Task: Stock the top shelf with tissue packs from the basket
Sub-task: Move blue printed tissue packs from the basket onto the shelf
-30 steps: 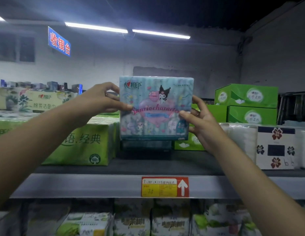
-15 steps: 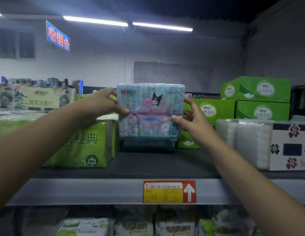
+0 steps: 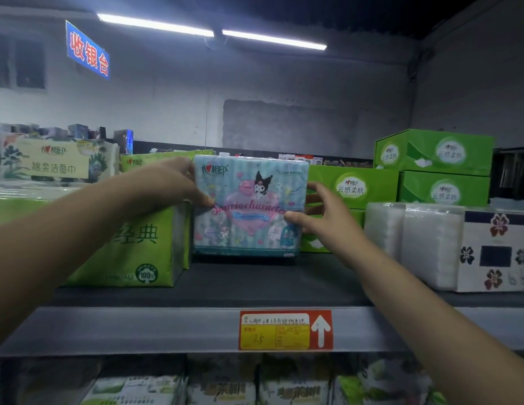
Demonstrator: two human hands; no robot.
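Lowered since the earlier frames, the tissue pack now stands upright at frame centre, deep on the top shelf. It sits between a green pack at left and green boxes at right. Left hand grips its left edge, and right hand grips its right edge, thumbs on the front face. Contact with the shelf cannot be confirmed.

One cartoon pack, one price tag, one left hand (and right hand).
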